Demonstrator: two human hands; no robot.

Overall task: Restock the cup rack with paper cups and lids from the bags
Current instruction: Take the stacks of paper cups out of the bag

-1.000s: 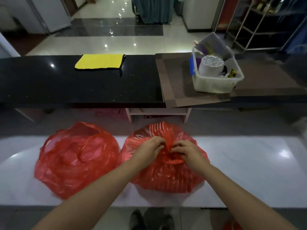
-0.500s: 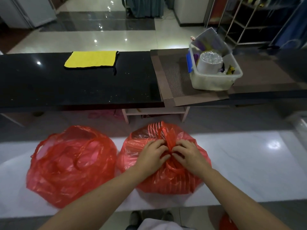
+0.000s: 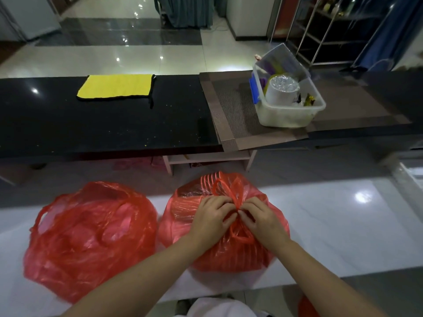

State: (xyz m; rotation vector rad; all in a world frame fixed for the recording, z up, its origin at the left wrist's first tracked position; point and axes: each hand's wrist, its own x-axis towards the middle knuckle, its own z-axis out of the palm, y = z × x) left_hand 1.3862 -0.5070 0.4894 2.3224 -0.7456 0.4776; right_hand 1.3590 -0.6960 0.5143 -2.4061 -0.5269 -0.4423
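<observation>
On the white counter (image 3: 343, 225), our left hand (image 3: 211, 217) and right hand (image 3: 261, 219) both pinch the knot (image 3: 237, 205) of the right red bag (image 3: 183, 216). We should loosen one strand gently, not tearing; the left bag (image 3: 87, 236) waits just beside.

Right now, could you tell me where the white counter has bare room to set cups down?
Right of the tied red bag, the white counter lies bare to its far end. The left is crowded: the loose red bag touches the tied one, where both hands work.
</observation>
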